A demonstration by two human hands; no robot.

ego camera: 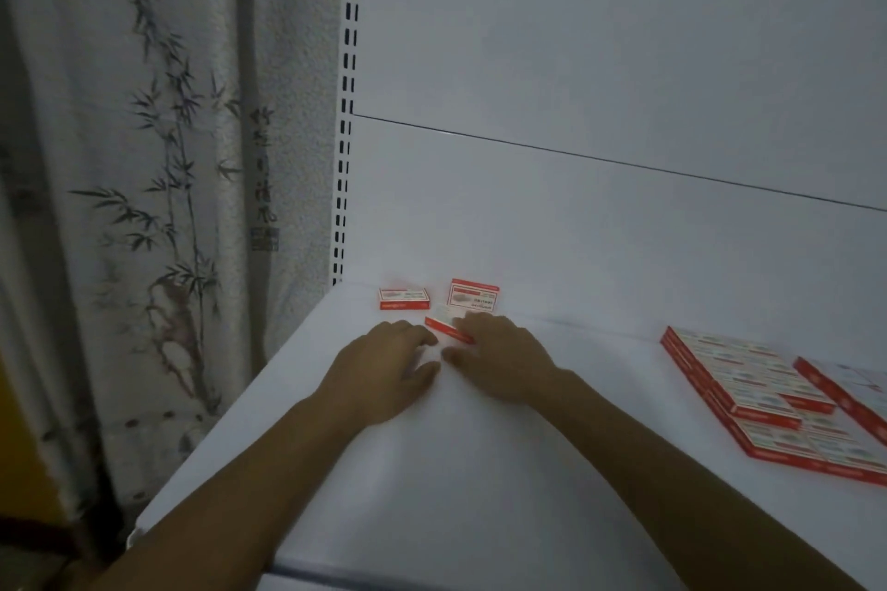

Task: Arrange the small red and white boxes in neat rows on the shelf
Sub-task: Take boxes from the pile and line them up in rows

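dim overall, flat bluish-grey cast, light src unclear, soft faint shadows on shelf (480, 485), print on boxes (749, 379) blurred, curtain (144, 206) soft w/ noise, slotted upright (348, 110) bowed by wide-angle lens

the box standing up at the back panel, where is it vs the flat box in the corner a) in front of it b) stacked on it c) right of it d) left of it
c, the upright box stands right of the flat box, a gap between.
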